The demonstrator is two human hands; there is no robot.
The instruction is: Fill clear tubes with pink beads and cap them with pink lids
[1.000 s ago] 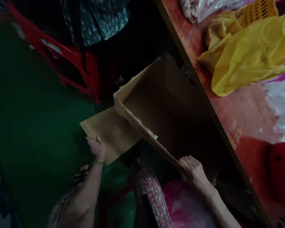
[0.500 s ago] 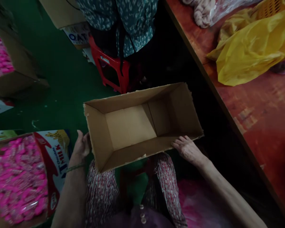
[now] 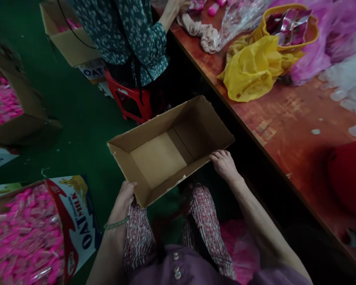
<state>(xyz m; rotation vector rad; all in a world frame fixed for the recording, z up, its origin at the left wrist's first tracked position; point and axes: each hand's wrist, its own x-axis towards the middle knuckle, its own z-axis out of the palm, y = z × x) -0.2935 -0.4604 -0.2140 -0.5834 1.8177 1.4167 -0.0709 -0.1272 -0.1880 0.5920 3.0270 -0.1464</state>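
An open cardboard box (image 3: 158, 158) with rough-torn rims is above my knees, tilted, its bare inner floor showing. My left hand (image 3: 127, 194), with a green bead bracelet on the wrist, is closed at the box's near left side; the thumb lies by the rim and the other fingers are mostly hidden. On the near long rim, towards the right, my right hand (image 3: 224, 164) has its fingers hooked over the edge.
A carton of pink wrapped pieces (image 3: 29, 233) stands at left, another carton (image 3: 32, 118) behind it. Ahead, a person in a patterned shirt (image 3: 121, 35) sits on a red stool (image 3: 130, 101). The right-hand table (image 3: 273, 134) bears a yellow bag (image 3: 252, 75), a basket (image 3: 287, 47) and a red object (image 3: 350, 178).
My left hand has moved from beside the box's left end onto its near left side. The box has turned, its right end swinging away from me. The view has shifted rightward.
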